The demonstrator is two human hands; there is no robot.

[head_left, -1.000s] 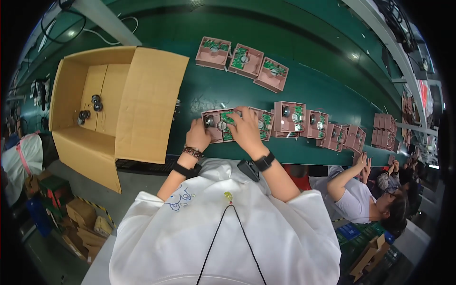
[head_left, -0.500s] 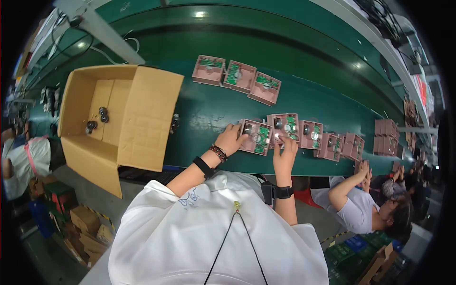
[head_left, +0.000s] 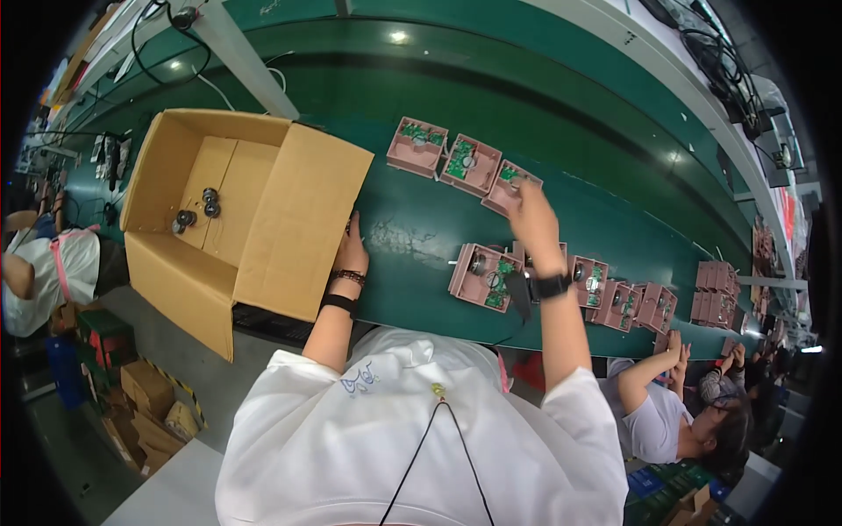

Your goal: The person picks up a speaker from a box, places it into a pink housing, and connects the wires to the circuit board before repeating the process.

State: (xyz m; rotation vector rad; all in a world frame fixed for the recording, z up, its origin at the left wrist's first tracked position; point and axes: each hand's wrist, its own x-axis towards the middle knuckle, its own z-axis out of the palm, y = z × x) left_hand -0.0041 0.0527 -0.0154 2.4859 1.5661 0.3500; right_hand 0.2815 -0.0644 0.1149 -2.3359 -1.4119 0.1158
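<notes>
Both moved apart, left hand beside cardboard box, right hand at far pink housing, neither grip discernible

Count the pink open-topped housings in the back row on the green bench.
3: the left housing, the middle housing, and the right housing, partly covered by the person's right hand. No sign of another hidden behind it.

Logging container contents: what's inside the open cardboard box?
Dark, round parts lie inside the cardboard box. Its right flap blocks the interior's right edge; anything there cannot be seen.
</notes>
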